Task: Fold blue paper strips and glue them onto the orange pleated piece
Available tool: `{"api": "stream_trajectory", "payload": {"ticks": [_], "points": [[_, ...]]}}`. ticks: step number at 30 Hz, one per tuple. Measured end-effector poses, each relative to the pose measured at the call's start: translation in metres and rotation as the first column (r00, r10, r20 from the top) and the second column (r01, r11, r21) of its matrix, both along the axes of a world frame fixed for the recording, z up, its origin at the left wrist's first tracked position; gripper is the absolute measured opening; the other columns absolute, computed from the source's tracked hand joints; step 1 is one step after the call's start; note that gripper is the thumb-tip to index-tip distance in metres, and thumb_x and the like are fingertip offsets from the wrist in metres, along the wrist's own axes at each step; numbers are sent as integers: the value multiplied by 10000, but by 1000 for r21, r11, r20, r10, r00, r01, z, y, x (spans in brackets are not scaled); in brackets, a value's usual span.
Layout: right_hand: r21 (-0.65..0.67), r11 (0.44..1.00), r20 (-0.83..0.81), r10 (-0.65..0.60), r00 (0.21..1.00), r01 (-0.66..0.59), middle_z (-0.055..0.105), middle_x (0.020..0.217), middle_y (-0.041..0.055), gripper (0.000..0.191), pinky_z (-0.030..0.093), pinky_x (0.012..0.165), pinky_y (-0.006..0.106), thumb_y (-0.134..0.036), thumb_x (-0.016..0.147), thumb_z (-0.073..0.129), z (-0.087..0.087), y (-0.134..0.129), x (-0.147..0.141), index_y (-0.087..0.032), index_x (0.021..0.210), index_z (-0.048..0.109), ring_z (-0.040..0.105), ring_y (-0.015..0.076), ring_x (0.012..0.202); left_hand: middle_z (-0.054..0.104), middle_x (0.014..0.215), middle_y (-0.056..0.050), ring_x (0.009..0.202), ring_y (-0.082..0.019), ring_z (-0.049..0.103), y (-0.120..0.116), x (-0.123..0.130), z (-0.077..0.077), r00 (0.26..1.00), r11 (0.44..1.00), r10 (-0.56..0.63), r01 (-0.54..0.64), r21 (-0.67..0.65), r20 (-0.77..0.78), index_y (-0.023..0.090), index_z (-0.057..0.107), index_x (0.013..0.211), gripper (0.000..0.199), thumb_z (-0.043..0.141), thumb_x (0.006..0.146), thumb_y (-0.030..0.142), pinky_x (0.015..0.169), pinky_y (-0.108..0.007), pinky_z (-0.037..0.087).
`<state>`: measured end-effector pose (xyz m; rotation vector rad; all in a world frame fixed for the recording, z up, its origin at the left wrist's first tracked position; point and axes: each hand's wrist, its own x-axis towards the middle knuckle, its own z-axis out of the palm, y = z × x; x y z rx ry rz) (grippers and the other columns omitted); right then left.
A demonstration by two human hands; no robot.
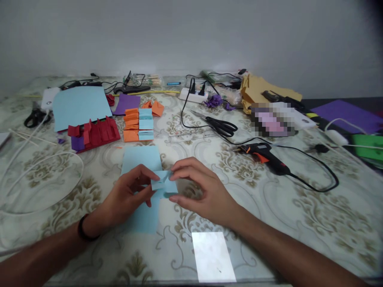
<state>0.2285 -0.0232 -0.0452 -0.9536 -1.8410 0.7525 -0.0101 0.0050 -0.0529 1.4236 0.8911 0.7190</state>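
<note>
At the left lie finished folded pieces, red and orange-blue. In the middle, the left hand and right hand pinch a half-folded light blue paper on the table; more folds seem left.

The room was dim and evenly lit, with soft, faint shadows under the hands. One bright rectangle of glare lay on the glossy table cover at the near edge. The picture bowed at its left and right edges, darkened at the far right corner, and a blurred mosaic patch sat far right.
</note>
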Motion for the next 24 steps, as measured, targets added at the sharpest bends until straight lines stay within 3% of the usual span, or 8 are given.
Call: {"api": "stream_trajectory", "payload": {"ticks": [2, 4, 9, 12, 17, 24], "points": [[-61, 998, -50, 0, 999, -3, 629, 1179, 76, 295, 575, 1002, 415, -263, 816, 855, -2, -1, -2, -274, 1074, 711, 652, 228, 1105, 632, 778, 26, 590, -105, 649, 0, 1, 1, 1000, 1000, 20, -20, 8, 13, 194, 664, 979, 188, 728, 920, 361, 560, -226, 589], [-166, 986, -178, 0, 984, -30, 599, 1171, 68, 227, 595, 995, 393, -245, 849, 814, -5, -2, -4, -284, 1056, 731, 651, 210, 1099, 643, 788, 21, 598, -110, 651, -1, 2, 2, 999, 1000, 28, -29, 12, 24, 191, 678, 950, 186, 746, 905, 358, 571, -238, 595], [-371, 921, -436, -59, 898, -120, 591, 1135, 45, 150, 627, 874, 290, -197, 842, 786, -14, -1, -9, -280, 967, 790, 688, 152, 981, 692, 823, 1, 719, -121, 664, -2, 4, 4, 999, 997, 42, -43, 71, 21, 195, 709, 922, 118, 762, 890, 295, 643, -213, 551], [-470, 873, -450, -113, 886, -128, 669, 1099, 35, 157, 611, 836, 266, -196, 824, 790, -13, -1, -10, -289, 948, 817, 709, 146, 962, 712, 835, -12, 765, -135, 665, -4, 4, 1, 998, 997, 42, -45, 58, 37, 200, 700, 956, 121, 744, 909, 302, 676, -220, 529], [-647, 742, -430, -167, 887, -174, 797, 938, 36, 188, 592, 746, 289, -331, 817, 807, -8, -3, -11, -268, 993, 834, 727, 157, 817, 670, 735, 4, 649, -112, 584, -4, 5, -3, 993, 992, 95, -100, 77, 63, 197, 697, 944, 109, 736, 913, 294, 573, -197, 448], [-643, 755, -442, -230, 867, -127, 740, 756, -8, 181, 491, 597, 237, -307, 720, 882, -6, -2, -15, -230, 867, 811, 603, 100, 622, 651, 711, 31, 610, -77, 534, -4, 9, 3, 990, 985, 132, -137, 106, 53, 199, 700, 835, 67, 765, 851, 201, 544, -150, 426]]}}
